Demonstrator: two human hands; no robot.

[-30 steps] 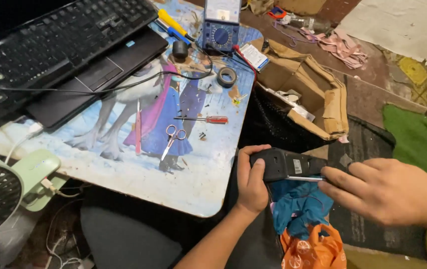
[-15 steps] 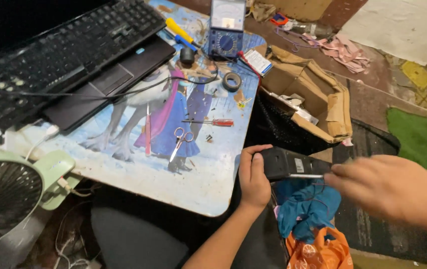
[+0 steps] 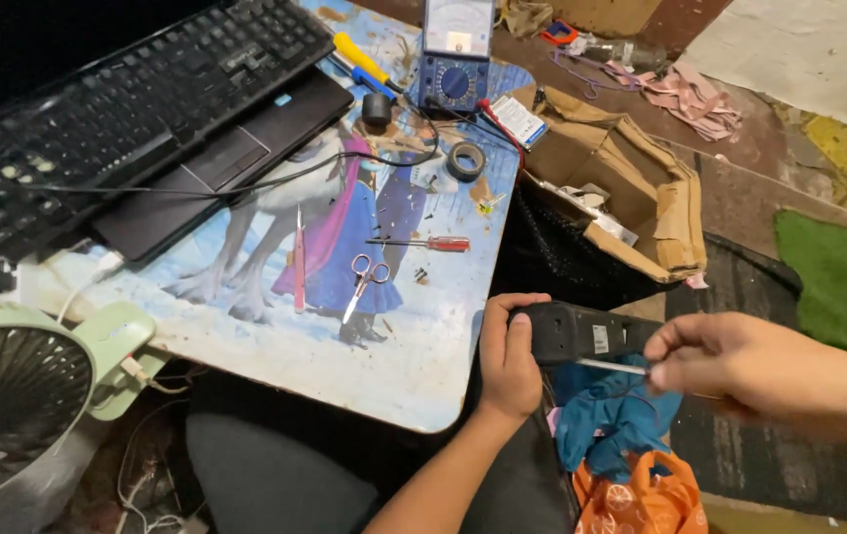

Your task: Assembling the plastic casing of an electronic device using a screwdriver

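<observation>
Right of centre in the frame, the left hand (image 3: 508, 358) grasps the left end of a black power strip (image 3: 582, 334), fingers curled over its top. The right hand (image 3: 740, 368), at the right edge, pinches a thin metal tool (image 3: 609, 366) whose tip touches the strip's lower edge. Below them hangs a blue cloth (image 3: 613, 420) above an orange bag (image 3: 646, 499). Scissors (image 3: 364, 279) and a red screwdriver (image 3: 422, 242) lie on the table (image 3: 414, 366) at centre.
</observation>
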